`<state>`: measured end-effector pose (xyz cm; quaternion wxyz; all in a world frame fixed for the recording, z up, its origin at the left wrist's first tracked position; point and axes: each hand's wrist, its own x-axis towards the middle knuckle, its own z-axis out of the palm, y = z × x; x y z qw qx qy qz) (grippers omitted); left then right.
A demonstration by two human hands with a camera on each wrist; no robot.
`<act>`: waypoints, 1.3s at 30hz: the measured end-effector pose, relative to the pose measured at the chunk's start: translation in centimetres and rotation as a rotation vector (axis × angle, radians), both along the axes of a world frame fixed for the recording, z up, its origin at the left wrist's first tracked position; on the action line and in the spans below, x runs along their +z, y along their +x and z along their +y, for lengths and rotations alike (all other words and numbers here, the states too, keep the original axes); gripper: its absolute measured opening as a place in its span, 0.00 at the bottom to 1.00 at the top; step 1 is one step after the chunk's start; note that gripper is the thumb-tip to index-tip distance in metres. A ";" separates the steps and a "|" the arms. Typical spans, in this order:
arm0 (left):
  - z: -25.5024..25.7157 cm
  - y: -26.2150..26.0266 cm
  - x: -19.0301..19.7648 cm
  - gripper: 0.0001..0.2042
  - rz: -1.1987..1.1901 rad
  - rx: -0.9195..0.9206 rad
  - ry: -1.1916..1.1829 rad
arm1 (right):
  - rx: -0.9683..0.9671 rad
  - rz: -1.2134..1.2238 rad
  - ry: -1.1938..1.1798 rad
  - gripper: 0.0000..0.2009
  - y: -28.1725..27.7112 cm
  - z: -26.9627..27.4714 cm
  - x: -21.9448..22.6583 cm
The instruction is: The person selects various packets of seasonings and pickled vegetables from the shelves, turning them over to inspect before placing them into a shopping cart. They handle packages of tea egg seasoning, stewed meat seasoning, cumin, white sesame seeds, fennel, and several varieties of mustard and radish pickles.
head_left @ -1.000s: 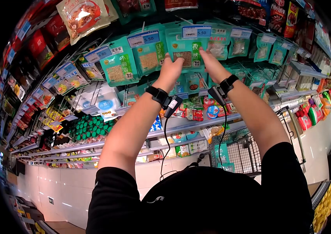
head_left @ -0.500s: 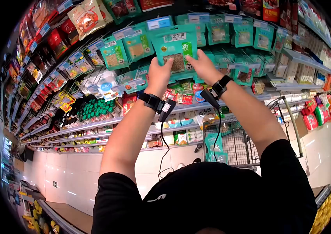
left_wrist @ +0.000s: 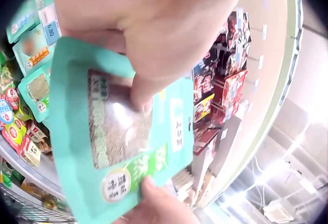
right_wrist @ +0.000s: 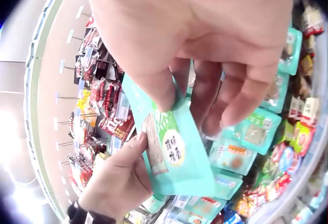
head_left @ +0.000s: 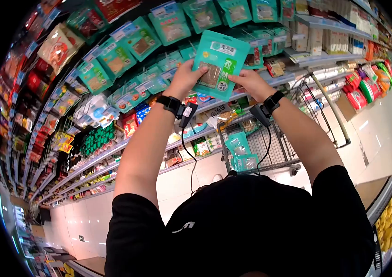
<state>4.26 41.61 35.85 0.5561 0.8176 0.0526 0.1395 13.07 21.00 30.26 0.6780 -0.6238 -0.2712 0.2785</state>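
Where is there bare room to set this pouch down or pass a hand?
Bare mesh shows in the shopping cart, between its teal pouches and the right forearm. Floor tiles are open left of the left forearm and beyond the cart handle. Crowded: behind the held pouch, where hanging pouches line the rack.

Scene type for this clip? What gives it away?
Most likely a supermarket aisle: teal pouches hang in rows with price tags beside them, a wire shopping cart stands by the shelves, and both hands hold a pouch.
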 end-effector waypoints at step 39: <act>-9.5 28.1 -70.5 0.22 0.700 -0.644 0.585 | -0.866 0.932 -0.330 0.25 8.8 -4.1 -63.7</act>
